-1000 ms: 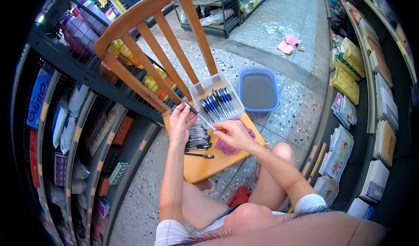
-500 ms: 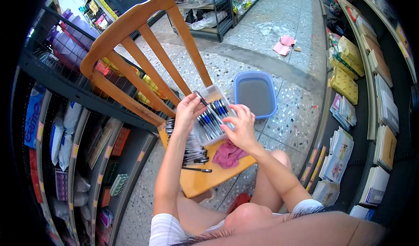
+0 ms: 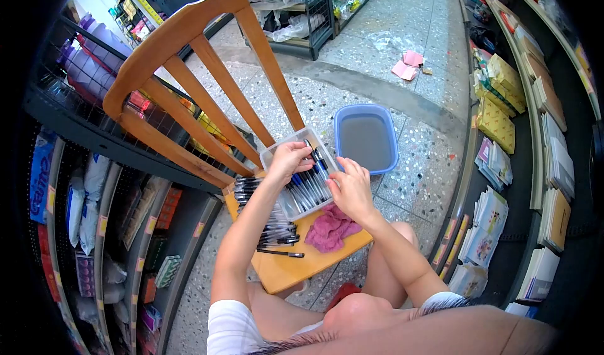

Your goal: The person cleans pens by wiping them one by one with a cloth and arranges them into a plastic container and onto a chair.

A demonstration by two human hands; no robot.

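A clear plastic box (image 3: 290, 214) of pens with dark and blue caps stands on the wooden chair's seat (image 3: 277, 281). Over its far part, my left hand (image 3: 290, 161) is closed, thumb and fingers pinching a pen (image 3: 311, 148). My right hand (image 3: 352, 190) is at the box's right side, fingers loosely bent and apart, tips near the pens and rim. Many black-capped pens (image 3: 277, 232) lie in a pile left of the box, partly behind my left forearm. A single pen (image 3: 280, 253) lies nearer me, beside a crumpled pink cloth (image 3: 332, 228).
A blue basin (image 3: 367, 140) of greyish water sits on the speckled floor right of the chair. The slatted chair back (image 3: 214, 72) rises behind the box. Shelves of goods (image 3: 126, 229) stand at left, shelves of stationery (image 3: 491, 223) at right. Pink paper (image 3: 408, 65) lies on the floor.
My left hand has moved right and down, bringing the pen from above the box down among the others. The right hand has lowered slightly beside the box.
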